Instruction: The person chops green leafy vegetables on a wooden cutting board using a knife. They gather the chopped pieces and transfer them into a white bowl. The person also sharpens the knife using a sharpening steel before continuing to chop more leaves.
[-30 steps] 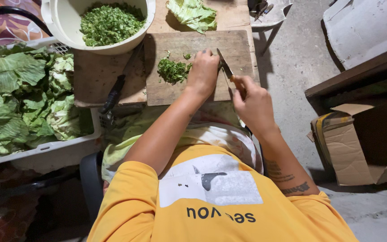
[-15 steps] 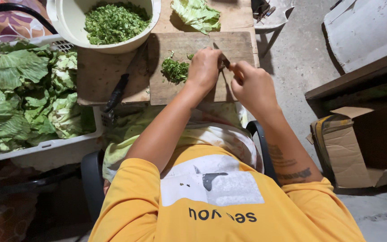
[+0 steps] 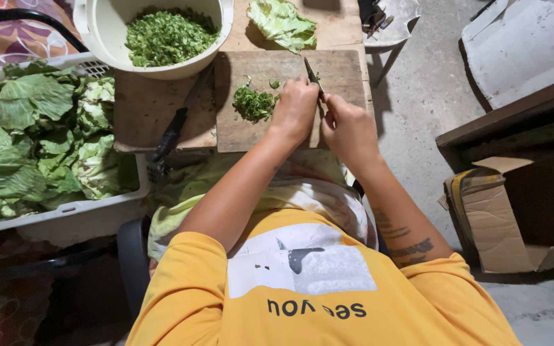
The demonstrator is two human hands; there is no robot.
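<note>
My right hand [image 3: 349, 128] grips a small knife [image 3: 312, 74], whose blade points away from me over the wooden cutting board [image 3: 341, 77]. Just left of the blade, my left hand [image 3: 296, 109] is curled, fingers down on the board; whatever lies under the fingers is hidden. A small pile of chopped greens [image 3: 253, 102] sits on the board to the left of that hand. The two hands nearly touch.
A white bowl [image 3: 97, 32] of chopped greens stands at the back left, with a loose cabbage leaf [image 3: 283, 22] behind the board. A black-handled knife [image 3: 171, 131] lies left of the board. A white crate [image 3: 65, 208] of leaves fills the left; a cardboard box [image 3: 508, 211] sits right.
Both hands have shifted slightly left along the board, staying together. The knife blade now stands more upright beside my left hand. The pile of greens looks unchanged.
</note>
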